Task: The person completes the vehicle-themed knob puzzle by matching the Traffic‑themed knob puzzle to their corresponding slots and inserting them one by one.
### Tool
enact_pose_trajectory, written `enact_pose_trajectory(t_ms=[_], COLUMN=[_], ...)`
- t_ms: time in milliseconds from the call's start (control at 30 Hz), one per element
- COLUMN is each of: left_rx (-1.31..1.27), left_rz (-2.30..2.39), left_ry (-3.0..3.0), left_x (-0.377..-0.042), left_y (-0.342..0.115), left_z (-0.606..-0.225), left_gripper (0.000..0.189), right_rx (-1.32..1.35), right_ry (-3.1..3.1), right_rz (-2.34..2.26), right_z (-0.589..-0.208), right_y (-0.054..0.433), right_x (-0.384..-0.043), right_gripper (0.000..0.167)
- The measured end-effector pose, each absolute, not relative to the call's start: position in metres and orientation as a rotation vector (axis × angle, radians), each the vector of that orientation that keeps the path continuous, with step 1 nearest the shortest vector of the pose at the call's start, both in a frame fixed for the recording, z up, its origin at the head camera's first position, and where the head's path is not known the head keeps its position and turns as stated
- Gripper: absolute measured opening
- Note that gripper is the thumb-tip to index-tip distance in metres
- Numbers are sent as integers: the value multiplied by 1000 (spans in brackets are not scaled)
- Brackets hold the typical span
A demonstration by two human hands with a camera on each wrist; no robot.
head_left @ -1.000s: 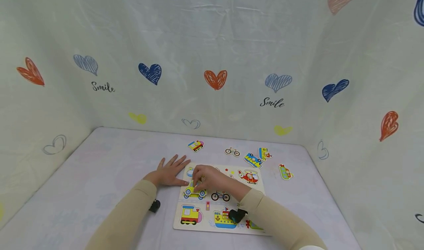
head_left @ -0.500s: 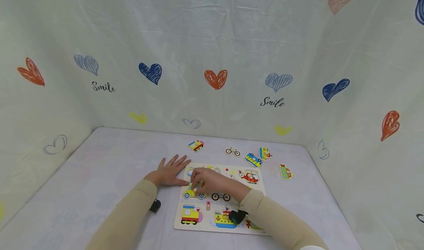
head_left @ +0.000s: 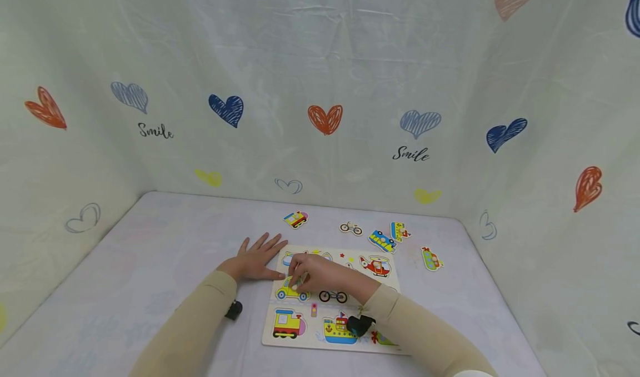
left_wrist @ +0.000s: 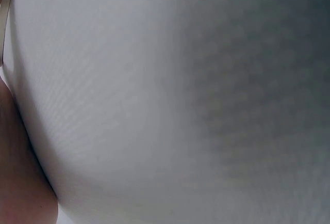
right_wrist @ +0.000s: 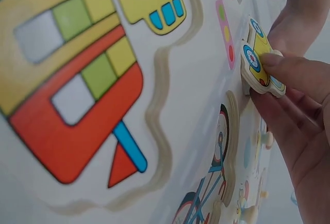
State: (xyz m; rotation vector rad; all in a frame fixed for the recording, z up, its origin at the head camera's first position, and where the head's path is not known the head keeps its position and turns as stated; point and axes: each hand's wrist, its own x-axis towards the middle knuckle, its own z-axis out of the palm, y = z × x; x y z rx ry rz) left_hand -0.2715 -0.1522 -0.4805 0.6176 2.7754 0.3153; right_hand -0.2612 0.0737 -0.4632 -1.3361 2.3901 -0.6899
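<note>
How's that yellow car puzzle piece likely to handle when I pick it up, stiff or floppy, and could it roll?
The yellow car piece is probably stiff: its edge looks solid and unbent. It's likely light, being small enough for the right hand to pinch. Rolling seems unlikely, since its wheels look printed on a flat face.

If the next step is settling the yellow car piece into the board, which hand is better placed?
Right, I'd judge: the right hand pinches the yellow car piece at the puzzle board, while the left hand lies spread at the board's left edge, holding no piece.
</note>
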Motion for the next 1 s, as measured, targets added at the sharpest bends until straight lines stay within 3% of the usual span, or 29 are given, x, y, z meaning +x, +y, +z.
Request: enact_pose_trajectory(t_ms=[1000], left_rx=[602], left_rz=[290], left_ry=[2756], left_x=[-272], left_y=[-150], left_z=[-479], left_gripper=[93], right_rx=[-1190], right_ry=[2280], right_rz=[-815], right_z=[-477], right_y=[73], right_x=[-277], right_gripper=[8])
